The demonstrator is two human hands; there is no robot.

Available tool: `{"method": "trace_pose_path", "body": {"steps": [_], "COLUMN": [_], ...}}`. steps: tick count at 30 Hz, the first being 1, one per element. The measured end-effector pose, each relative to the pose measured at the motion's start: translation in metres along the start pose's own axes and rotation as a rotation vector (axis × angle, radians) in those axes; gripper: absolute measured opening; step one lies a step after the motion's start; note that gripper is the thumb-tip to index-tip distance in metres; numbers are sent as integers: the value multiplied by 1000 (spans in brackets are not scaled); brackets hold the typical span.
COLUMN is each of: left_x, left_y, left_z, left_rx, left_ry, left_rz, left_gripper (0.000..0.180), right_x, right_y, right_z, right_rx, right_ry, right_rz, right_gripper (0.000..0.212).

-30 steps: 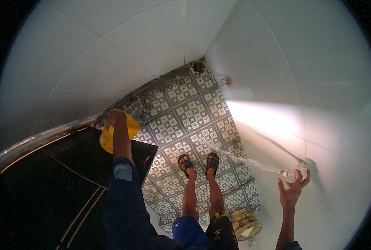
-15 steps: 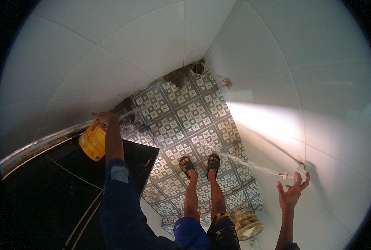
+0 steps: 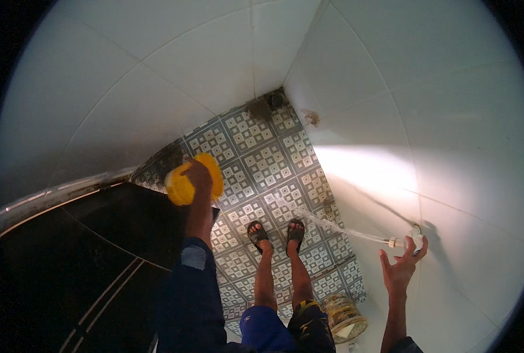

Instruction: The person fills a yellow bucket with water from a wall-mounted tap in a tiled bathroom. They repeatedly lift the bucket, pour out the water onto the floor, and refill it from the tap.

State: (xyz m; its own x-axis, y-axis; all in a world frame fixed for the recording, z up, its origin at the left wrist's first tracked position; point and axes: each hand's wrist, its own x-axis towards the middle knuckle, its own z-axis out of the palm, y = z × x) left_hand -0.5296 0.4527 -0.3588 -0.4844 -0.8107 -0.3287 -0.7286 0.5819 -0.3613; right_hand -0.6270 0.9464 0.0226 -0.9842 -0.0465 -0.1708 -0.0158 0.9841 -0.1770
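My left hand (image 3: 199, 174) grips a yellow plastic bucket (image 3: 178, 187) at its upper side; the bucket is tilted above the tiled floor, beside the black door. What it holds inside cannot be seen. On the right wall, my right hand (image 3: 398, 272) has its fingertips curled on a white tap (image 3: 415, 236), with the thumb standing apart. From the tap's nozzle a stream of water (image 3: 332, 226) shoots leftward and down onto the floor, just beyond my feet.
My sandalled feet (image 3: 259, 233) stand on the patterned floor tiles (image 3: 268, 162). A dirty, stained bucket (image 3: 339, 312) stands behind me to the right. The black door panel (image 3: 115, 235) fills the lower left. A drain hole (image 3: 276, 99) lies in the far corner between white walls.
My left hand has carried the yellow bucket to the right, from over the black door to above the floor, and turned it. The right hand stays at the tap; water still runs.
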Motion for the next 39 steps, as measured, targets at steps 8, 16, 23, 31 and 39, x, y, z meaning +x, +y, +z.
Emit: {"method": "trace_pose_path", "body": {"steps": [8,16,23,31,39], "left_x": [-178,-296,-323,-316,-316], "left_y": [117,149,160,178,180], "left_z": [48,93,87,20,26], "left_rx": [-350,-690,-1073,-1033,-890], "left_ry": [-190,-483,-437,-646,-358], "left_rz": [174,231,210,192,271], "left_gripper": [55,59,57,61,59], "right_x": [-2,-5,-7,-5,-6], "right_y": [4,-9,3,14,9], "right_z": [-1,4,5,5,5], "right_rx": [72,143,88,42,112], "right_ry": [4,-15,45,59,47], "right_rz": [-67,-68,-141,-125,-108], "right_gripper": [68,64,64,64,64]}}
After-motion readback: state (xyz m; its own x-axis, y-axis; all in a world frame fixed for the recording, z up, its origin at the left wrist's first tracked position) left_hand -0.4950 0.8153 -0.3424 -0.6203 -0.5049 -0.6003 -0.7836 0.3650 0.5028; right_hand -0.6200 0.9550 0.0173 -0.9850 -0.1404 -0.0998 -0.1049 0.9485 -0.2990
